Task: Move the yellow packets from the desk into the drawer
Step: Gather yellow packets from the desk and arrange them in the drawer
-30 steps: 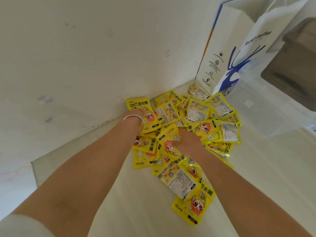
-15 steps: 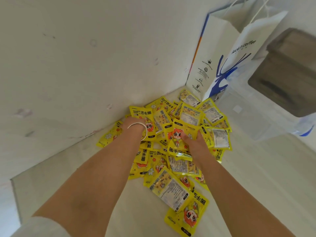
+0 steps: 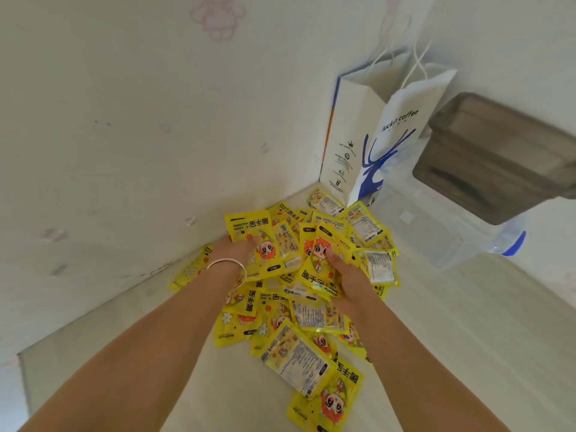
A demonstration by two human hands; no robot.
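Both hands, left [image 3: 241, 252] and right [image 3: 341, 271], clutch bunched packets [image 3: 314, 254]; the slippery overfull grip may spill some onto the desk [image 3: 467, 338].

Soft daylight, faint shadows, wide-angle edge distortion

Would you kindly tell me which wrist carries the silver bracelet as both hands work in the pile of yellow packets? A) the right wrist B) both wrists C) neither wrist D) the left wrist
D: the silver bracelet circles the wrist just behind the left hand, while the wrist behind the right hand is bare among the yellow packets.
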